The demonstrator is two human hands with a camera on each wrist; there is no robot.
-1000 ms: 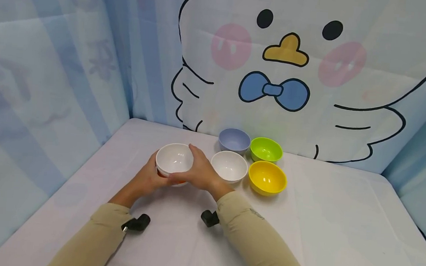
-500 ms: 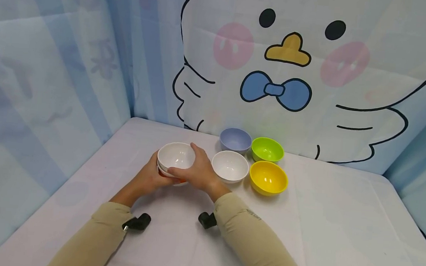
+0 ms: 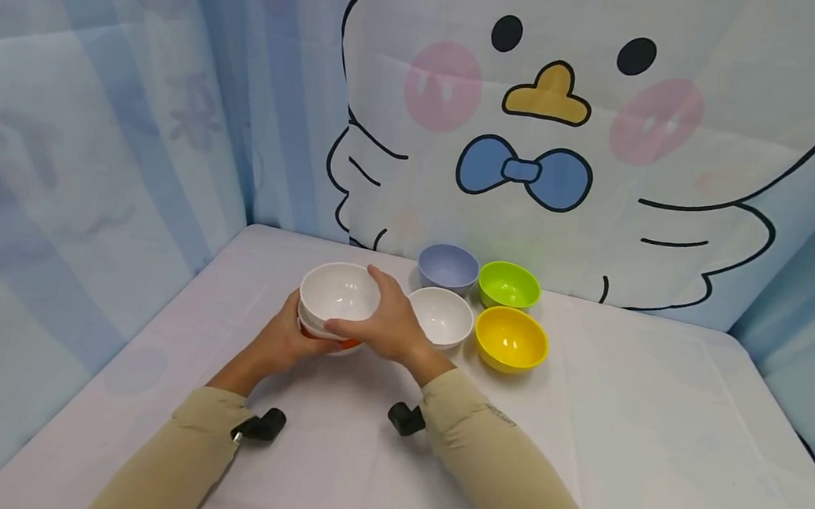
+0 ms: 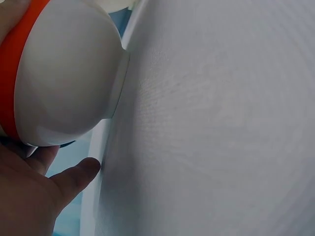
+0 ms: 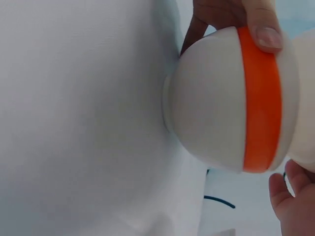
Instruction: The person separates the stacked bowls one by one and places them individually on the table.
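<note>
My left hand (image 3: 282, 347) grips a stack of nested bowls from the left, its thumb across an orange bowl's band (image 5: 263, 115). Below that band bulges the lowest white bowl (image 5: 209, 101), its foot right at the tablecloth. My right hand (image 3: 395, 325) pinches the top white bowl (image 3: 339, 291) at its right side, thumb along the front and fingers at the rim. In the head view this bowl stands slightly raised over the stack and faces up with nothing inside. The left wrist view shows the lowest bowl's side (image 4: 69, 73) close up, with left fingers (image 4: 76, 179) beside it.
Right of the stack stand a second white bowl (image 3: 448, 320), a yellow bowl (image 3: 511, 341), a green bowl (image 3: 509, 285) and a periwinkle bowl (image 3: 447, 267), set close together. They sit on a pale tablecloth (image 3: 651, 429), near the cartoon-printed backdrop (image 3: 516, 230).
My right hand has raised the top white bowl a little, and it now sits higher over the stack. The left hand keeps its grip in place. The other bowls have not moved.
</note>
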